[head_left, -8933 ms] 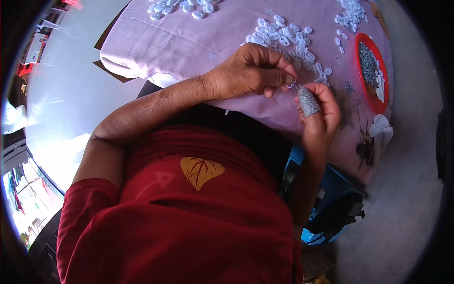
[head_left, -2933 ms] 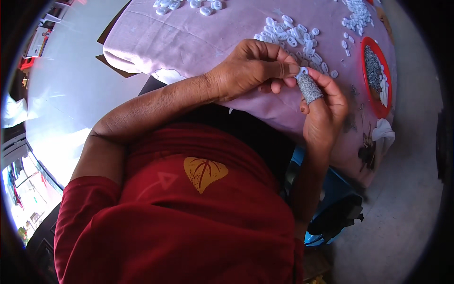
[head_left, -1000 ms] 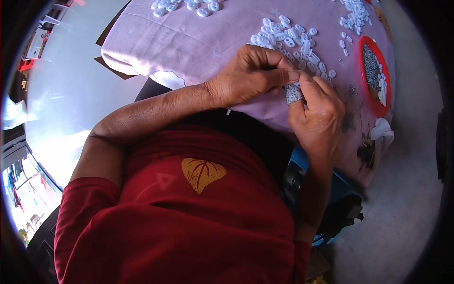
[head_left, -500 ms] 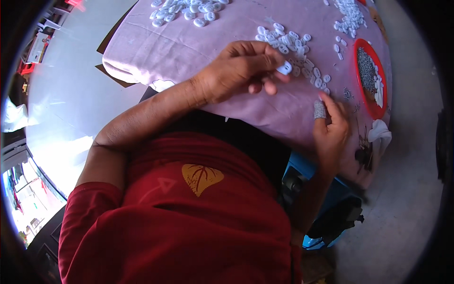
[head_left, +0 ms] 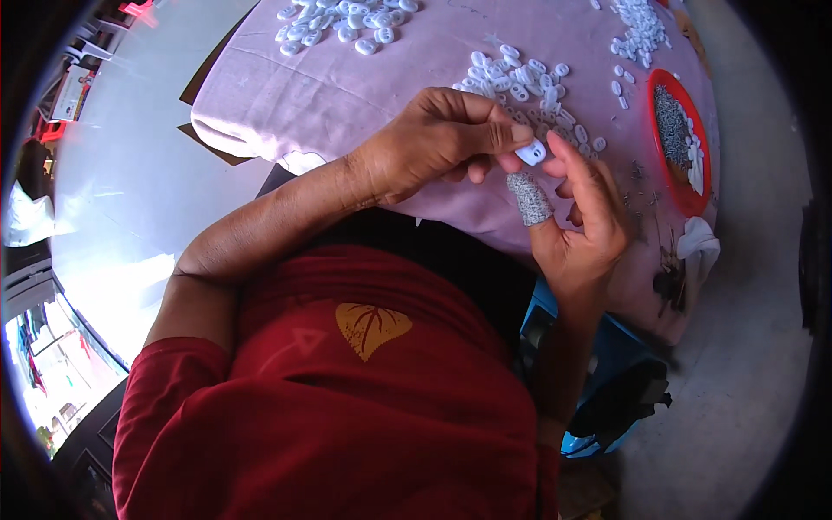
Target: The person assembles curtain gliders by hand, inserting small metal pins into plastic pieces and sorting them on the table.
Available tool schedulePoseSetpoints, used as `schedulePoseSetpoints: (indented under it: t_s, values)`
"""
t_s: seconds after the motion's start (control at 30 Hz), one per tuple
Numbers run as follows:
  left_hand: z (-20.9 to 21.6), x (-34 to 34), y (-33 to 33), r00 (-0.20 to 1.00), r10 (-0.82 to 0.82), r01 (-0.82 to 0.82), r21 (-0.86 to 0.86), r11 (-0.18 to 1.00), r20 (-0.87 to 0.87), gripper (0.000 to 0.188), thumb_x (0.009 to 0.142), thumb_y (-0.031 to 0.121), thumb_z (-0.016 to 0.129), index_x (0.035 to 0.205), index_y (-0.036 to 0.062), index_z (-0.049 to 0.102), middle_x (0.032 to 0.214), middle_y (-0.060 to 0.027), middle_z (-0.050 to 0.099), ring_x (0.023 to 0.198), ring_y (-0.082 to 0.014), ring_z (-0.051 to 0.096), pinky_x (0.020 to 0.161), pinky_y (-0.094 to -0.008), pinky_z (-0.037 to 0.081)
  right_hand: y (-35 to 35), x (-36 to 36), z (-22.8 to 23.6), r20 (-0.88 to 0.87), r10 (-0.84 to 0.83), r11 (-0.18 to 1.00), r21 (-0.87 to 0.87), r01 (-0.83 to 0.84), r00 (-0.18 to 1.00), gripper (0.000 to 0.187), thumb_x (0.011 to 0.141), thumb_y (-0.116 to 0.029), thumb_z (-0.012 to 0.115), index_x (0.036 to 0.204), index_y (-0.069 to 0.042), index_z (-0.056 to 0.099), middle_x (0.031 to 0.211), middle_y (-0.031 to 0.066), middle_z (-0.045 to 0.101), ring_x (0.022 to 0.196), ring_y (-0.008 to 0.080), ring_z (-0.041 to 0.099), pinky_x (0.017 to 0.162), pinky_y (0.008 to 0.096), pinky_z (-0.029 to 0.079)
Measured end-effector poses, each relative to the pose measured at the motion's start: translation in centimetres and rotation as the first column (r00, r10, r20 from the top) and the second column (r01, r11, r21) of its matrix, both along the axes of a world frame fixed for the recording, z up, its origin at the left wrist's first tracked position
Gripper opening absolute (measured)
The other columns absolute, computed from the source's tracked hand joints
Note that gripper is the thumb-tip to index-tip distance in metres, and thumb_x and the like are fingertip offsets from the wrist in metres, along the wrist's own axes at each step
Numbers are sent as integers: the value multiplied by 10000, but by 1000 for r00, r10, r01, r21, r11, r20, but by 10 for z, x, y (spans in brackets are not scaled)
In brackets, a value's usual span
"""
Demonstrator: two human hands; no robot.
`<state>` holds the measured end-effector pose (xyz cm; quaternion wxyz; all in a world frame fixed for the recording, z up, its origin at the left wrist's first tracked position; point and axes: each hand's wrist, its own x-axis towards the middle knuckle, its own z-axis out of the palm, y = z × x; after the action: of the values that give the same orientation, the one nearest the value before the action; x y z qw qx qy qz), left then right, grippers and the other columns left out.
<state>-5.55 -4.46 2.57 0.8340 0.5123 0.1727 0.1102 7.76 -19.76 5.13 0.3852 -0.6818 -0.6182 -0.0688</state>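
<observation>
A small white oval plastic piece with holes [head_left: 531,153] is pinched between the thumb and fingers of my left hand [head_left: 451,139], held above the table. My right hand [head_left: 589,212] is close beside it, palm inward. Its thumb wears a grey speckled finger cover [head_left: 529,199], and its thumb and index finger stand apart on either side of the piece. Whether they touch it cannot be made out, and nothing shows in them. Just beyond my hands lies a loose pile of similar white pieces [head_left: 520,78] on the pink cloth.
The pink cloth-covered table [head_left: 303,104] carries another pile of white ovals [head_left: 347,22] at far left and smaller white parts [head_left: 639,33] at far right. A red tray [head_left: 691,201] holds many small grey metal pieces [head_left: 672,126]. Nearby lie a white cloth [head_left: 698,243] and scattered metal bits.
My right hand has risen from the table and moved left to the white piece, its thumb and index finger spreading. My left hand has shifted slightly right and down, still pinching it.
</observation>
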Motion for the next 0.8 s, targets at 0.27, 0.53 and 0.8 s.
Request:
schedulePoseSetpoints:
  t_s: [0.27,0.53,0.8]
  values:
    - [4,-3,-2,998,-55,53,111,992,9,196,943,232,667,941,47,729,685,17,606,592,-34,513,514,-179,371,1,0,-5,60,16,999,36,-18,998,333,750,-44,749,1080,-31,706,895,101,669,787,263,668,681,353,547]
    - [-5,-1,-9,995,-10,-2,119,993,102,147,936,172,674,946,38,734,724,25,622,665,-37,523,601,-197,417,1,-3,-5,154,8,998,61,-18,988,311,724,0,741,1030,-22,696,877,99,656,765,268,653,657,360,543]
    - [-10,-3,-7,989,3,-32,196,980,150,126,941,142,665,953,39,736,773,27,645,695,-32,532,632,-196,436,4,-6,-8,189,-10,999,40,2,982,265,784,-14,717,1045,-23,678,857,111,644,742,283,637,645,378,530]
